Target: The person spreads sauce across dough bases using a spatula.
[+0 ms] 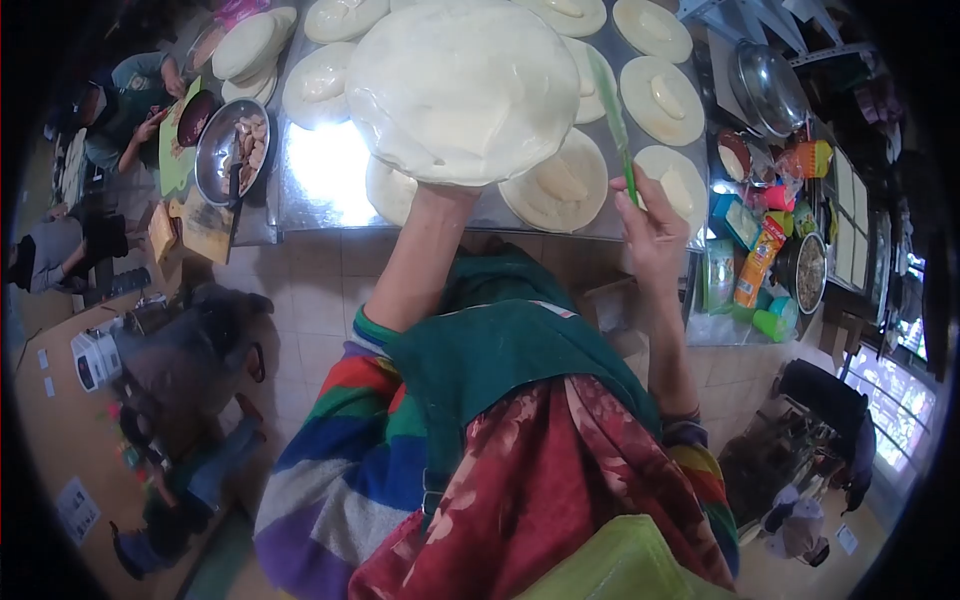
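Note:
A large, pale dough round (460, 90) lies over my left hand, whose fingers are hidden beneath it; only the wrist shows at its lower edge. My right hand (652, 215) is closed on the handle of a green spatula (612, 110), its blade pointing up and away, right of the large round. Smaller dough rounds lie on the metal table (310, 205) around it. One round (556, 182) between my hands bears a pale filling lump, and another (660, 100) at the upper right bears one too.
At the left, a steel bowl (208, 165) holds meat-like pieces and a dark-handled tool. Beyond it a person (125, 110) works at a green board (178, 160). An orange-yellow packet (760, 262) and a green cup (772, 322) stand at the right. More people are lower left and right.

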